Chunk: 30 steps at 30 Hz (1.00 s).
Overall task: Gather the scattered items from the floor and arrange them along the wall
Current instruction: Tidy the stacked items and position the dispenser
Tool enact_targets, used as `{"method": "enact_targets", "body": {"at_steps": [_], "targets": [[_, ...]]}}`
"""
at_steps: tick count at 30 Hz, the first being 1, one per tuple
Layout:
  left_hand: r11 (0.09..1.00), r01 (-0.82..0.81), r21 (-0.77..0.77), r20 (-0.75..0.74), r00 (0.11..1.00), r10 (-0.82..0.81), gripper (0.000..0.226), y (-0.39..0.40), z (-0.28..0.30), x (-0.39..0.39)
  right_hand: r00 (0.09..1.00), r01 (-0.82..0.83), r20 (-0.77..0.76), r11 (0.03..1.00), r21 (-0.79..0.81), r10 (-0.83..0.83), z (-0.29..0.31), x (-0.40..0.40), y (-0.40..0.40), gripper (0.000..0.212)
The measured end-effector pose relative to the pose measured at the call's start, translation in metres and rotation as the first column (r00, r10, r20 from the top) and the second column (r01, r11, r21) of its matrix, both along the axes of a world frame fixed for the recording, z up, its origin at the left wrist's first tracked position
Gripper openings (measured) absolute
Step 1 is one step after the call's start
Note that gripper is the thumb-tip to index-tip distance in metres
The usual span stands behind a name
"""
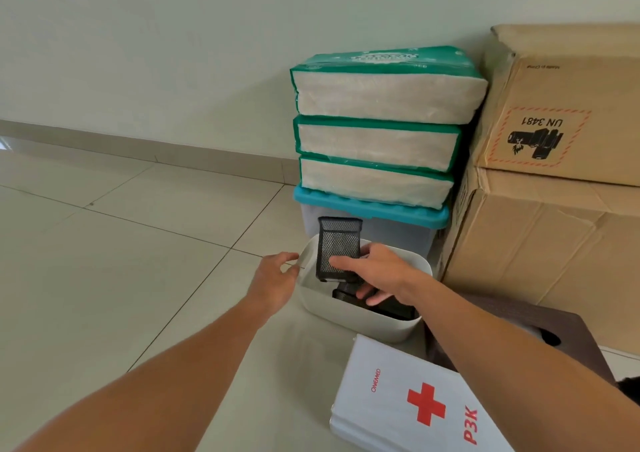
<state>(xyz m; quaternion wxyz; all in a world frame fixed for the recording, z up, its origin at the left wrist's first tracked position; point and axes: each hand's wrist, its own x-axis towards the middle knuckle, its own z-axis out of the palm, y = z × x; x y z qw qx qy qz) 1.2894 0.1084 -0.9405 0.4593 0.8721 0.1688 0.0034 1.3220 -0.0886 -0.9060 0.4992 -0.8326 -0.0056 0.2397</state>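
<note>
Head view, looking down at tiled floor near the wall. White bin [363,316] sits on the floor just in front of a clear tub with a blue lid [370,209], which carries three stacked tissue packs [381,119] against the wall [173,36]. Right hand [377,275] reaches into the bin, fingers curled round a black mesh holder [337,243] that stands tilted, its upper half above the rim; more dark items lie in the bin under the hand, shapes unclear. Left hand [277,271] pinches the bin's near-left rim between thumb and fingers, steadying it. White first-aid box [415,406] with red cross lies on the floor just beside the bin, nearer the camera, not yet against the wall. Cardboard boxes [554,174] stacked to the right; a brown object [540,334] beyond the right forearm. Risks, as judged: the holder is tall for the bin and leaning, so released like this it may tip out or topple onto the rim. The bin looks light; a push from the right hand could slide it if the left hand's pinch slips. The right forearm passes close above the first-aid box and may knock it when withdrawing.
</note>
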Motion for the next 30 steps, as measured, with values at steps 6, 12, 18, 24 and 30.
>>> {"method": "enact_targets", "body": {"at_steps": [6, 12, 18, 24, 30], "targets": [[0.998, -0.043, 0.049, -0.013, 0.999, 0.044, 0.027, -0.009, -0.027, -0.003, 0.964, 0.202, 0.24, 0.903, -0.38, -0.115, -0.02, 0.007, 0.033, 0.069], [0.997, -0.081, 0.008, 0.002, 0.997, 0.081, 0.029, -0.022, -0.031, -0.005, 0.949, 0.251, 0.297, 0.823, -0.51, -0.105, -0.024, 0.004, 0.052, 0.072], [0.998, -0.057, 0.018, 0.0, 0.998, 0.057, 0.043, -0.028, -0.028, -0.008, 0.977, 0.112, 0.213, 0.87, -0.48, -0.009, -0.02, 0.003, 0.045, 0.05], [0.913, 0.108, 0.395, 0.159, 0.97, -0.183, 0.043, -0.035, -0.013, -0.006, 0.942, -0.122, 0.184, 0.798, -0.591, 0.281, -0.02, -0.004, 0.013, 0.027], [0.772, 0.204, 0.602, -0.057, 0.975, -0.213, 0.027, -0.051, -0.015, 0.011, 0.814, -0.268, 0.155, 0.599, -0.755, 0.559, -0.046, -0.017, -0.017, 0.044]]}}
